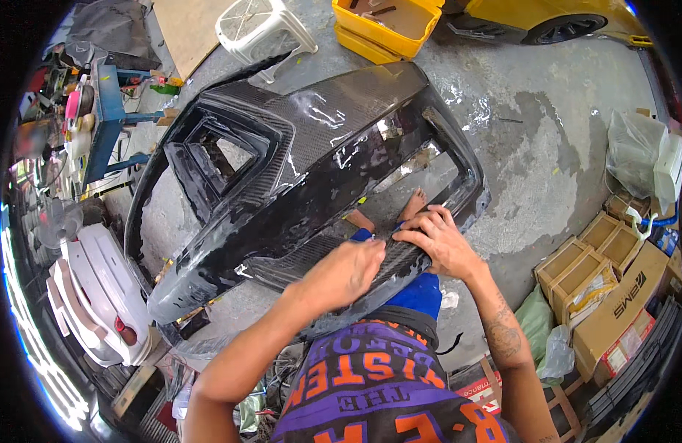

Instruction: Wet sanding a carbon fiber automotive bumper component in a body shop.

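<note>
A large carbon-fibre body panel (333, 118), glossy black with grey smudges, spans the centre, with an angular opening at left and a long slot at right. My left hand (350, 272) is closed at the panel's near inner edge; what its fingers hold, if anything, is hidden. Just right of it, my right hand (441, 244) grips the same edge, fingers bent over it and thumb toward my left hand. My bare feet show through the slot, below the panel.
Behind stand a white plastic stool (260, 29), yellow bins (385, 44) and a yellow car (518, 15). At left are a cluttered blue bench (108, 122), a fan (60, 221) and white bumper parts (97, 288). Wooden crates (562, 269), cardboard (627, 310) and plastic-wrapped items (636, 148) line the right.
</note>
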Motion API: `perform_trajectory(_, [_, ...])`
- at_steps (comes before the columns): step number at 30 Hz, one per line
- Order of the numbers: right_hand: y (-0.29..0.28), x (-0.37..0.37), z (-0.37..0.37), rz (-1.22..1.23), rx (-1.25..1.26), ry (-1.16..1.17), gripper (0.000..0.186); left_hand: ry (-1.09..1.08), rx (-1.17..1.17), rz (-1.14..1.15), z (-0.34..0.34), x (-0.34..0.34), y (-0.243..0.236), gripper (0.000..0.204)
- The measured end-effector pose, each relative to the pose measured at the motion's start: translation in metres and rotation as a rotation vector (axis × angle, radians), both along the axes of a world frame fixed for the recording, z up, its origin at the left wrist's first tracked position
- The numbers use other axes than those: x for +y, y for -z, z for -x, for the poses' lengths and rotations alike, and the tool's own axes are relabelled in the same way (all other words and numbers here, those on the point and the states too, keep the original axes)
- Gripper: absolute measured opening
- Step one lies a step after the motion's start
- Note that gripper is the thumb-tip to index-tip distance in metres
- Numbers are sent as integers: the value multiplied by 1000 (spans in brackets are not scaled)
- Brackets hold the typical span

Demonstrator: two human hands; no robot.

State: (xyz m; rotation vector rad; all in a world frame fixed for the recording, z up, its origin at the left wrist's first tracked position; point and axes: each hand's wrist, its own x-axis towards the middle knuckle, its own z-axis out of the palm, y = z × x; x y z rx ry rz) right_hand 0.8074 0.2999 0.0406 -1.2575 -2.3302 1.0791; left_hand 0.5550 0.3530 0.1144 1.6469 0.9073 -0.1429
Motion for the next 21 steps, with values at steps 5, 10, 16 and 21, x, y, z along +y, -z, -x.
perform_trajectory(5, [-4, 2, -1, 15, -1, 9, 75, 57, -17, -242, 16, -14, -18, 35])
perform_trajectory(10, [2, 0, -4, -9, 32, 26, 73, -41, 3, -190, 0, -17, -1, 37])
perform_trajectory(16, [0, 2, -2, 14, 35, 3, 72, 15, 163, -11, -26, 1, 4, 34])
perform_trajectory(21, [7, -1, -4, -21, 24, 6, 67, -39, 71, -52, 0, -5, -18, 35])
